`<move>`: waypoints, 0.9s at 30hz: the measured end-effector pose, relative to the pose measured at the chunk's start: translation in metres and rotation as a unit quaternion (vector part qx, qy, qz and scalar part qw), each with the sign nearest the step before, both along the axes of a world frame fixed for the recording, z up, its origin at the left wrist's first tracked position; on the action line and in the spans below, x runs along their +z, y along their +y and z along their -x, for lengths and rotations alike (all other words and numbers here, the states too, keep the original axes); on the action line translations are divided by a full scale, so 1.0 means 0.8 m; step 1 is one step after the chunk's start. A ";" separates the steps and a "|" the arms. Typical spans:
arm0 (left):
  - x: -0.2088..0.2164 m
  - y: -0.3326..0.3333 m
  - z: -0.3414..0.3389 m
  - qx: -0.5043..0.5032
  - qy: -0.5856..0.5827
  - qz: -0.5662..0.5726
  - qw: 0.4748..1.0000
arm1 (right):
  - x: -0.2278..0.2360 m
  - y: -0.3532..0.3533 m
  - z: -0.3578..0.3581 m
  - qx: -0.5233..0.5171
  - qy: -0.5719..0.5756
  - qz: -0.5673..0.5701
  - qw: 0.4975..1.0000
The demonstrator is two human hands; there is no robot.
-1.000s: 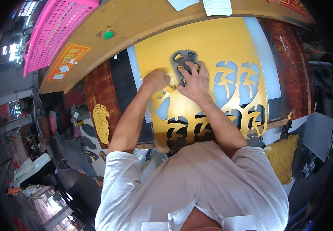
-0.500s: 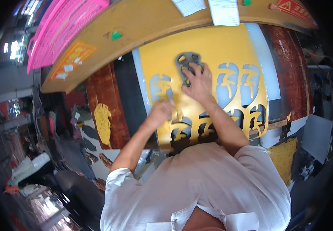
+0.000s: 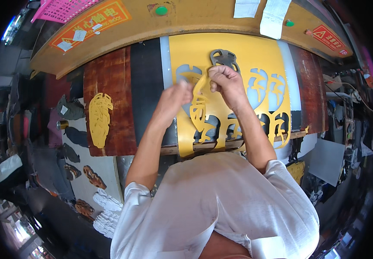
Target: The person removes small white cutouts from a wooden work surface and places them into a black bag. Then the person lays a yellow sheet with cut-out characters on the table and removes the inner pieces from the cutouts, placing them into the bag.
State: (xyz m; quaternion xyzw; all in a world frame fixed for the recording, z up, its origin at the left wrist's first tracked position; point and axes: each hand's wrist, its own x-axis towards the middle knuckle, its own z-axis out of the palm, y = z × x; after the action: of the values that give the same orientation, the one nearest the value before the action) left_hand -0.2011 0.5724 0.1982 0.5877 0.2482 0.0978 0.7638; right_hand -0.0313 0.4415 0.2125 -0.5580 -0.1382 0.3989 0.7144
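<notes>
A yellow sheet (image 3: 195, 52) with rows of sole-shaped cut-outs lies across the work surface before me. Over its left part hangs a cut yellow strap-like piece (image 3: 198, 113), its upper end at the fingertips of my right hand (image 3: 229, 86), which is closed in a pinch on it. Just left of the piece is my left hand (image 3: 175, 99), raised and smeared by motion; whether it grips anything is unclear. Beyond my right hand a dark grey cutting die (image 3: 224, 58) rests on the sheet, partly hidden by that hand.
A pile of yellow cut pieces (image 3: 101, 121) lies on the reddish-brown board (image 3: 108, 77) at left. Across the far side runs a yellow machine beam (image 3: 186, 22) with green buttons and paper slips. A pink basket (image 3: 63, 9) stands at far left; dark and brown cut pieces lie below left.
My right hand has let go of the die and come nearer, now pinching the yellow piece. My left hand has risen beside it. The view has shifted.
</notes>
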 end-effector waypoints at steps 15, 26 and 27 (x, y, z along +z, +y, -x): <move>-0.080 -0.034 0.002 0.006 0.048 0.007 0.999 | -0.059 -0.012 0.036 -0.054 0.159 -0.046 0.985; -0.060 -0.028 -0.001 0.064 0.088 0.088 0.990 | -0.063 -0.023 0.035 0.152 -0.158 0.168 0.961; -0.060 -0.027 0.000 0.084 0.072 0.101 0.989 | -0.067 -0.019 0.030 0.147 -0.146 0.155 0.966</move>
State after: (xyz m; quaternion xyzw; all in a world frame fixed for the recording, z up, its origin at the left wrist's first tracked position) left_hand -0.2008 0.5506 0.1504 0.4906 0.3593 0.0936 0.7884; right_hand -0.0550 0.4265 0.1593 -0.6876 -0.2583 0.4300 0.5249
